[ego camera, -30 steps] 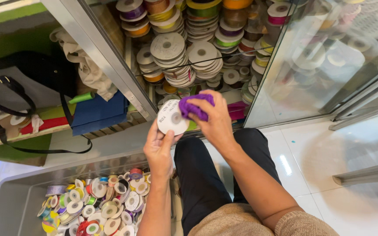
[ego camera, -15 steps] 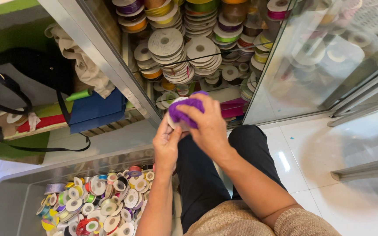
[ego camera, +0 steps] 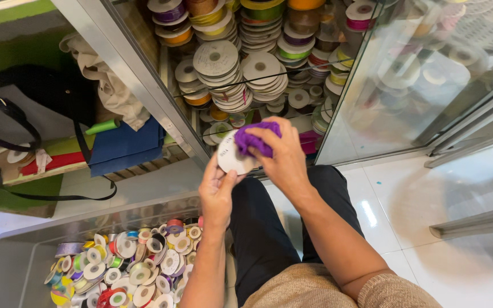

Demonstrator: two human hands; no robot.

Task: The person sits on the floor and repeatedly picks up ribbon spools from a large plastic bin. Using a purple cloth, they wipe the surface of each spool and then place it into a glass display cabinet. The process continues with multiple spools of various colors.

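Purple cloth [ego camera: 256, 140] bunched in right hand [ego camera: 281, 159], pressed onto white ribbon spool [ego camera: 232, 155] pinched at its lower edge by left hand [ego camera: 217, 191], just in front of glass cabinet [ego camera: 372, 85]. Wiping step; grey bin [ego camera: 12, 256] of spools below-left of the cabinet.

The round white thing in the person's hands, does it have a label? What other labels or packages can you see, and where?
Ribbon spool: held by the left hand, round white card face with small dark print; the right hand presses a purple cloth on it.
Stacked spools: cabinet shelves, round whitish faces, coloured ribbon edges.
Loose spools: grey bin, lower left, many colours.
No signs or screens.
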